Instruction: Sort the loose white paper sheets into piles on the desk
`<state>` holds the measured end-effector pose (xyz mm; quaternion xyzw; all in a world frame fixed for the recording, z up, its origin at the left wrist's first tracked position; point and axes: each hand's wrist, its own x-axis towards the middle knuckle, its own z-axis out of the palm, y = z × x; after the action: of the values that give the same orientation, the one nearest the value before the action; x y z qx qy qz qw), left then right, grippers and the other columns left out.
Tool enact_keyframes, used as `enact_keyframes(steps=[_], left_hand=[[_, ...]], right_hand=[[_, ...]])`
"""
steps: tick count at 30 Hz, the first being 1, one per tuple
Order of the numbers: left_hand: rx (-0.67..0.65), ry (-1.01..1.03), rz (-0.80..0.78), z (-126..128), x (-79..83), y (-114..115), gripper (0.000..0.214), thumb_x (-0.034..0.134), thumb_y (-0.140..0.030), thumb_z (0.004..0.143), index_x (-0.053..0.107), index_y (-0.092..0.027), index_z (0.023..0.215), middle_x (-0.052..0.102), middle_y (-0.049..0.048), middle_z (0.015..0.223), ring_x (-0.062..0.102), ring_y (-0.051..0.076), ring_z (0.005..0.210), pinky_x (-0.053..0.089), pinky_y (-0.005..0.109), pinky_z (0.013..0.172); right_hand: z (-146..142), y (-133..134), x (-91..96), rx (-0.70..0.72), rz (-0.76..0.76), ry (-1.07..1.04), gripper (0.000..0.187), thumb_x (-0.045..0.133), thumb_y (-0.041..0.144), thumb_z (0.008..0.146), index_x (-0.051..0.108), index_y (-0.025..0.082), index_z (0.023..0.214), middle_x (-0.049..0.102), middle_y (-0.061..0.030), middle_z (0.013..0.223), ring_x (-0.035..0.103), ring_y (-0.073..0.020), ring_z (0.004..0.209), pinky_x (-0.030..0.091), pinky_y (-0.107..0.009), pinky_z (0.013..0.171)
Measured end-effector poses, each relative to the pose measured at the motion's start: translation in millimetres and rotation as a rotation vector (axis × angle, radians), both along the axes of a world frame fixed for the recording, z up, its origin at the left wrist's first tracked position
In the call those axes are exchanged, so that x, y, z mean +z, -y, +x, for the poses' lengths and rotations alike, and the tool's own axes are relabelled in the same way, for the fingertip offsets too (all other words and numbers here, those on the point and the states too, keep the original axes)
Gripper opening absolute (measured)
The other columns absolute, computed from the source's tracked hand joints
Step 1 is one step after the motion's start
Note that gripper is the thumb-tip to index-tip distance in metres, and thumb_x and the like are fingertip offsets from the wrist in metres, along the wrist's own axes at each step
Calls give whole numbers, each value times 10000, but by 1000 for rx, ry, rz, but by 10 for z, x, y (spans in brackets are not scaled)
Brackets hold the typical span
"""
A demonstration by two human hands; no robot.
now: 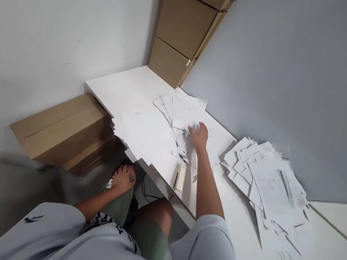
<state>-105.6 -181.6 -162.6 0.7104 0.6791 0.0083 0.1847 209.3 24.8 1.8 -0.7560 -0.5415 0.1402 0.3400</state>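
My right hand (198, 136) reaches over the table with its fingers apart and slightly bent, by the lower edge of some fanned-out paper sheets (187, 108). It is open, and I see nothing held in it. Just below lie small dark and pale scraps (183, 154), too blurred to name. A cream-coloured stapler (179, 176) rests close to the table's front edge, below my right hand. My left hand (124, 179) lies on my left knee with its fingers over it, holding nothing.
A spread of white papers (137, 131) overhangs the front edge of the white table (118, 85). To the right lies a large untidy paper pile (267, 178). Cardboard boxes (184, 27) stand in the back corner; another box (63, 124) is left of the table.
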Motion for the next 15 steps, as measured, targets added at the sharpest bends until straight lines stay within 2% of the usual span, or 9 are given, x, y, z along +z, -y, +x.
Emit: enact_keyframes(steps=[2, 4, 6, 8, 9, 12, 15], left_hand=[[21, 20, -16, -6, -24, -26, 660, 563, -418, 824, 418, -230, 1439, 435, 136, 1451, 418, 356, 1277, 381, 478, 998], [39, 31, -36, -5, -32, -66, 647, 555, -422, 825, 429, -223, 1427, 445, 138, 1439, 432, 352, 1263, 381, 478, 993], [32, 37, -57, 6, -28, -110, 646, 554, -428, 821, 438, -211, 1419, 459, 147, 1425, 439, 353, 1259, 378, 479, 995], [4, 39, -71, 31, -17, -147, 639, 551, -436, 818, 459, -192, 1402, 475, 159, 1408, 444, 360, 1253, 378, 484, 993], [-12, 39, -74, 49, -12, -161, 627, 547, -441, 818, 479, -181, 1384, 487, 164, 1396, 446, 364, 1250, 377, 487, 992], [-46, 38, -83, 112, -8, -179, 576, 534, -445, 821, 537, -157, 1320, 514, 175, 1366, 453, 374, 1241, 381, 489, 985], [-54, 46, -96, 160, -25, -177, 548, 536, -436, 825, 554, -159, 1297, 522, 180, 1357, 466, 372, 1242, 377, 485, 991]], right_hand=[[-113, -228, 6, -197, -89, -113, 723, 737, 431, 686, 505, 88, 1278, 415, -255, 1437, 283, -383, 1392, 215, -540, 1148], [-99, -324, -17, -284, -125, -211, 775, 804, 380, 598, 504, 83, 1248, 465, -268, 1365, 332, -413, 1350, 268, -556, 1120], [13, -316, -60, -282, -128, -313, 692, 803, 312, 587, 520, 134, 1192, 563, -192, 1241, 471, -348, 1243, 393, -482, 1059], [169, -237, -103, -261, -119, -435, 537, 762, 258, 628, 534, 177, 1108, 629, -91, 1059, 597, -245, 1031, 509, -382, 927], [247, -183, -118, -250, -109, -499, 455, 739, 238, 652, 537, 188, 1058, 634, -46, 959, 619, -199, 912, 540, -338, 855], [438, -3, -126, -232, -55, -661, 300, 715, 212, 696, 507, 201, 913, 538, 55, 682, 563, -114, 657, 559, -257, 707], [565, 182, -86, -229, 26, -762, 344, 763, 212, 676, 459, 212, 836, 437, 102, 571, 495, -88, 557, 563, -238, 636]])
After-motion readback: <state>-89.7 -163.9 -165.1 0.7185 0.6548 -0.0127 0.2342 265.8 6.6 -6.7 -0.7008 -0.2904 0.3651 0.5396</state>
